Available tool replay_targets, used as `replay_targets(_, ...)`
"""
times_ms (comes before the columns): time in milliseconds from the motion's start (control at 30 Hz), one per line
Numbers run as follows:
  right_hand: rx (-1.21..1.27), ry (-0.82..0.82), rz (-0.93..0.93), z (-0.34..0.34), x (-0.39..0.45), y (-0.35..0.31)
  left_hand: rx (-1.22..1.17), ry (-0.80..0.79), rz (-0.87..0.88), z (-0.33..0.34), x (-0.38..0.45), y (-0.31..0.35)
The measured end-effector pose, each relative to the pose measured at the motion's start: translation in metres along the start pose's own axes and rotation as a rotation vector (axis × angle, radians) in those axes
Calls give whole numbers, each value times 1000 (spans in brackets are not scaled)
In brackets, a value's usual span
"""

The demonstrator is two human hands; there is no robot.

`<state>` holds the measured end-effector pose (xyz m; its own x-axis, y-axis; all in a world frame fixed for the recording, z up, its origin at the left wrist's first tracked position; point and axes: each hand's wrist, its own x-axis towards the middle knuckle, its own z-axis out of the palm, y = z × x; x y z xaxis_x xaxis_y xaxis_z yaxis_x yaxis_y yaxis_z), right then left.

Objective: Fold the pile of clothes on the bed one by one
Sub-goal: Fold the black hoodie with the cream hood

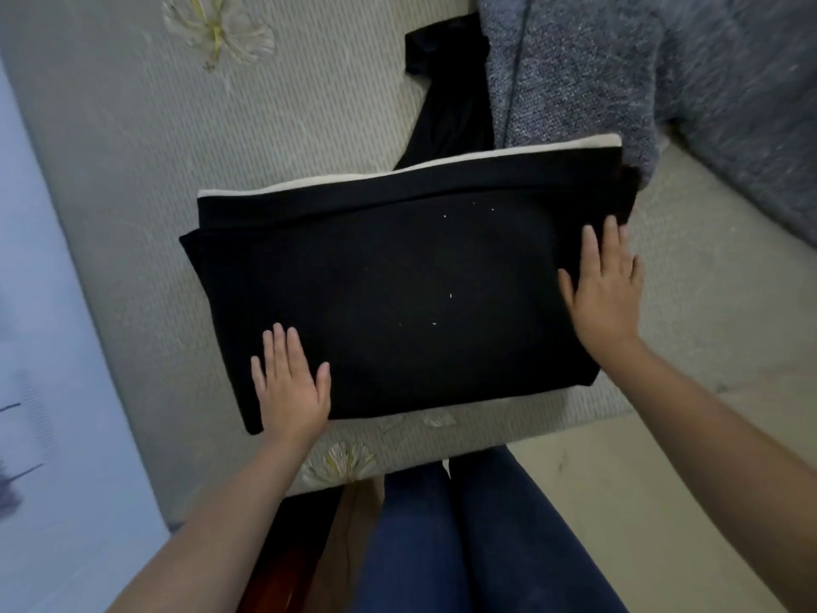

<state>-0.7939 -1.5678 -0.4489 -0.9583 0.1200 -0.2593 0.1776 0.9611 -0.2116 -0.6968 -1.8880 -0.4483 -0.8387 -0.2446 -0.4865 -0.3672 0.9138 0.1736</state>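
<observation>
Clothes: folded black garment [398, 303] w/ cream edge lies on bed [132, 170]; left hand [289, 387] & right hand [608, 285] press it flat, fingers straight, gripping nothing. Risk: uneven pressure may shift layers, undo fold; grey knit [641, 73] awaits.

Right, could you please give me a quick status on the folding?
Both hands flat, left hand and right hand pressing folded black garment. Grey knit and another black garment waiting behind.
</observation>
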Motion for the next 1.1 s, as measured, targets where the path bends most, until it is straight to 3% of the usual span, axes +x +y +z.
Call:
replay_targets(267, 619, -37, 608, 3, -98, 27, 188, -88, 365, 5, -34, 50)
replay_targets(433, 787, -174, 650, -6, -91, 29, 374, -139, 602, 11, -31, 74)
replay_targets(567, 734, -298, 583, -4, -90, 37, 445, -130, 577, 11, -28, 87)
replay_targets(733, 910, -332, 611, 2, -88, 37, 623, -182, 528, 19, -23, 78)
replay_targets(833, 960, -263, 614, 1, -82, 33, 669, -201, 522, 12, -25, 81)
replay_targets(967, 1241, 75, 847, -16, -70, 50, 676, -263, 496, 8, -23, 82)
replay_targets(1100, 1253, 95, 808, -28, -52, 69, 655, -306, 494, 8, -20, 83)
